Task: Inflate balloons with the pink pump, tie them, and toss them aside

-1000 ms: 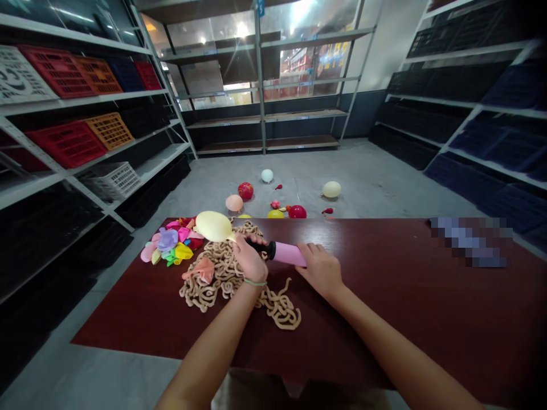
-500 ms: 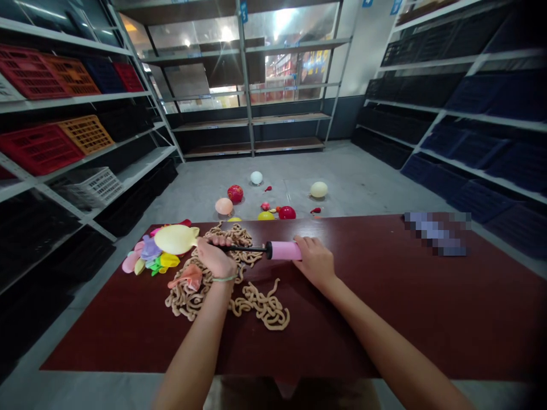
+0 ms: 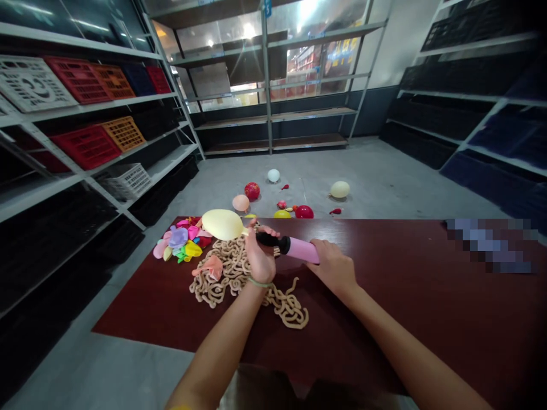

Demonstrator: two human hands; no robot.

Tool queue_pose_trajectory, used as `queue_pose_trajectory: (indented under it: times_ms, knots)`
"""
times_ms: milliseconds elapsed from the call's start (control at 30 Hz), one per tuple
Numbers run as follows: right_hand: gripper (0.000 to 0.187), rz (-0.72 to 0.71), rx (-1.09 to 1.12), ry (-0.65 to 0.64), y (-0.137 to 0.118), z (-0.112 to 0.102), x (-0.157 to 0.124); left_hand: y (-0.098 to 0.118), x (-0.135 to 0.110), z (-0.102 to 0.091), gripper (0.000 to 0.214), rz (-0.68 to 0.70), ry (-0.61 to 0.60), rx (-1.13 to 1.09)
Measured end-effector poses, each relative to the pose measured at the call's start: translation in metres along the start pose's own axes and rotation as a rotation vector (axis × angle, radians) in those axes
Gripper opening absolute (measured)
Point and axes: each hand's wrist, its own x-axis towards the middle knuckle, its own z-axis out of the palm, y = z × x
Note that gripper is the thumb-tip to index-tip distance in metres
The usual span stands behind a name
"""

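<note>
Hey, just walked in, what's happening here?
A person's left hand holds the black end of a pink cylindrical pump, with a pale yellow inflated balloon at that end; the right hand grips the pink end. Tan noodle-like strands and limp multicoloured balloons lie on the dark red table; more balloons rest on the floor.

Left hand (image 3: pixel 261 255) curled, right hand (image 3: pixel 334 266) knuckles up

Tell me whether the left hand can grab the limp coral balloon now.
Probably not without letting go: the left hand holds the pump's black handle, though the coral balloon lies close by, uncovered, on tan cords.
</note>
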Motion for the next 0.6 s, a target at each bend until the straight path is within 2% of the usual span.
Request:
queue_pose_trajectory:
  times_ms: [133, 200, 300, 400, 600]
  knots:
    - [0.036, 0.004, 0.021, 0.01, 0.001, 0.001, -0.001, 0.002, 0.0, 0.0, 0.025, -0.019, -0.072, -0.037]
    - [0.037, 0.002, 0.019, 0.023, 0.0, 0.002, -0.001, 0.0, 0.0, 0.0, 0.022, -0.027, -0.062, -0.039]
    - [0.035, -0.052, -0.038, 0.028, -0.001, 0.001, -0.001, -0.001, 0.004, 0.001, 0.03, 0.011, 0.083, -0.002]
    - [0.036, -0.165, -0.109, 0.034, 0.0, 0.0, 0.001, 0.007, 0.012, 0.002, 0.029, 0.088, 0.254, 0.084]
    - [0.035, -0.289, -0.18, 0.081, 0.029, -0.001, 0.01, 0.05, 0.041, -0.011, 0.029, 0.231, 0.329, 0.149]
